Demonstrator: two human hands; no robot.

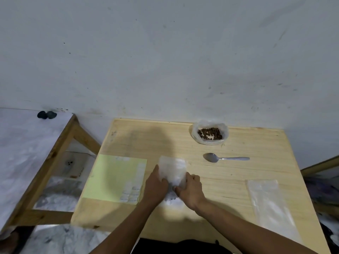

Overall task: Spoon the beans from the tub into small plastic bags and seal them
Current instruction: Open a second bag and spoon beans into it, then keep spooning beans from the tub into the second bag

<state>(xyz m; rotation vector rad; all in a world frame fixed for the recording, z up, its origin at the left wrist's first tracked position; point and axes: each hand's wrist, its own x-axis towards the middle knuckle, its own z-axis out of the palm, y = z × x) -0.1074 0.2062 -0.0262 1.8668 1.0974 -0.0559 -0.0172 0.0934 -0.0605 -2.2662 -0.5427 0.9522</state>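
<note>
Both hands, left hand and right hand, are pinching a small plastic bag over the desk, spoon and tub of beans sitting behind.

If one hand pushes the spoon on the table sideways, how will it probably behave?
The spoon looks like stiff metal, so it should slide whole, not bend. It lies flat on the smooth wooden table, so tipping seems unlikely. Its rounded bowl may make it pivot.
</note>
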